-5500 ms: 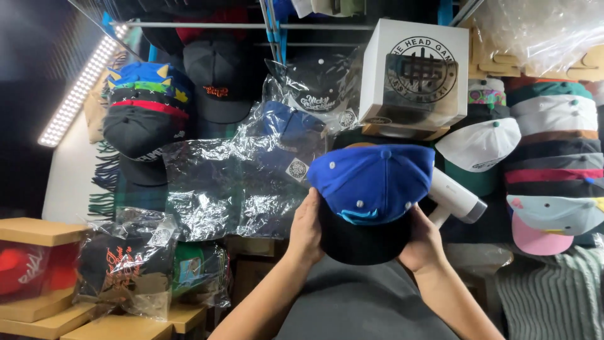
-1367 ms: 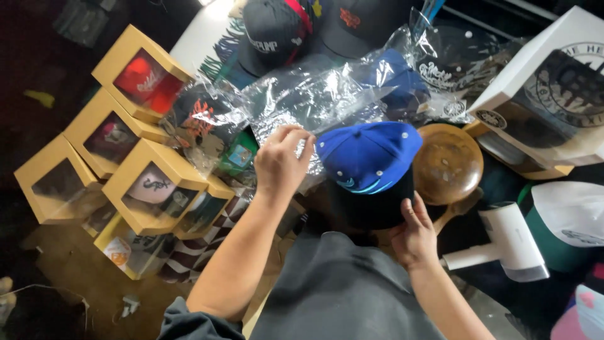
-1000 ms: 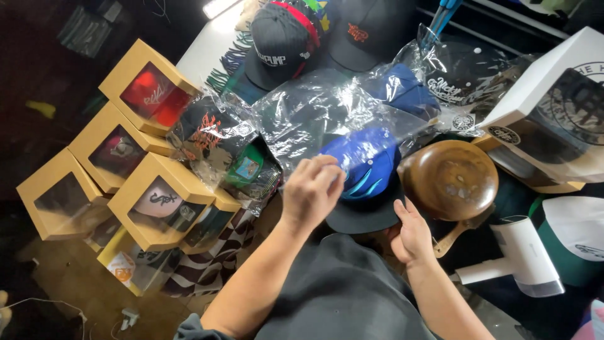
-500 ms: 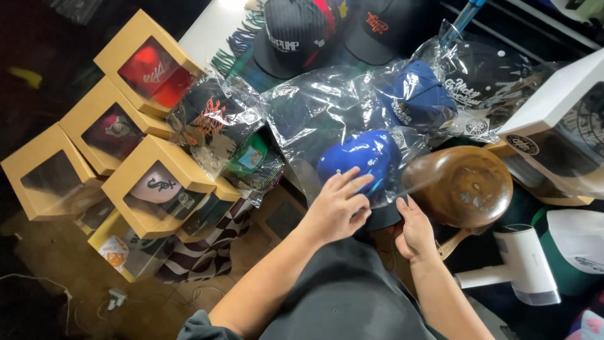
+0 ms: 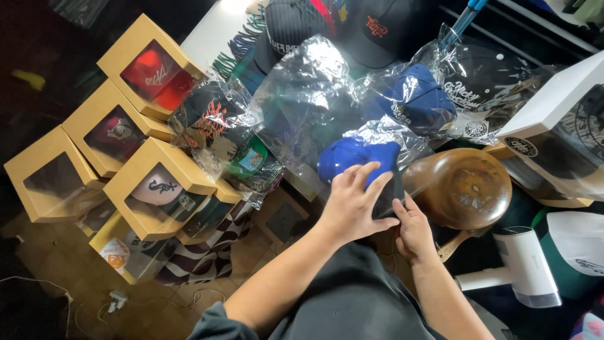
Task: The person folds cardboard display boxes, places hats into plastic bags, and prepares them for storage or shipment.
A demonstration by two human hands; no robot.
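Seen from above, a person's two bare hands work at a crowded table of caps. The left hand lies spread over the back of a blue cap with a black brim, fingers apart and pressing on the crown, while the right hand pinches the cap's dark lower edge; together they seem to steady it at the mouth of a clear plastic bag, whose crinkled film lies open just beyond the crown. The cap sits at the table's near edge, just left of a round wooden cap form. Behind it lies another blue cap in a clear bag with a round white sticker on the film. To the left stand tan cardboard boxes with clear windows, stacked on a slant so that each shows the cap inside. At the right, a white box bears a round black emblem, and a white handheld steamer lies near the right forearm.
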